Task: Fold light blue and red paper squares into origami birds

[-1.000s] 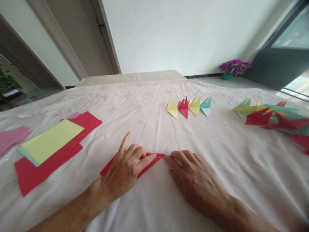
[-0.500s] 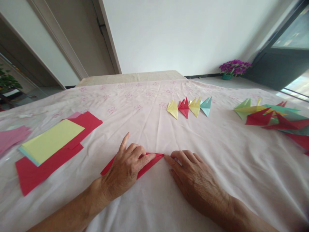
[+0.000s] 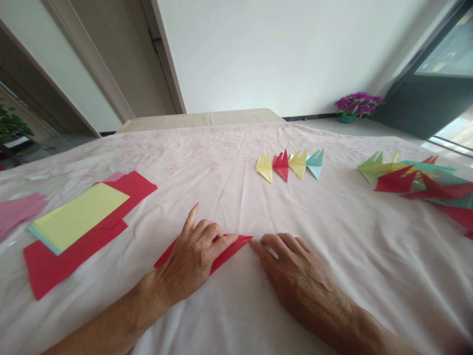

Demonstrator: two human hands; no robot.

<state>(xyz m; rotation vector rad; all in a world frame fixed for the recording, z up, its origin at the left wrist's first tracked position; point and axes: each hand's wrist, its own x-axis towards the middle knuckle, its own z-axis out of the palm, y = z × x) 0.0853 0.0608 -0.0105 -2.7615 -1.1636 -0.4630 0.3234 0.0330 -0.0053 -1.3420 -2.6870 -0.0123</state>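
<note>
A folded red paper (image 3: 229,249) lies flat on the pale pink tablecloth (image 3: 229,197) near me. My left hand (image 3: 192,261) rests on top of it, fingers stretched and pressing it down, thumb sticking up. My right hand (image 3: 295,276) lies flat on the cloth just to the right, its fingertips touching the paper's right tip. Most of the paper is hidden under my left hand.
A stack of red, yellow and light blue sheets (image 3: 79,222) lies at the left, with pink sheets (image 3: 16,209) beyond. Several folded paper pieces (image 3: 290,164) stand in a row at the centre back. A heap of folded pieces (image 3: 421,180) lies at the right. Purple flowers (image 3: 358,103) stand on the floor.
My right hand has slid slightly back toward me along the paper's right tip. The left hand and the paper have stayed in place.
</note>
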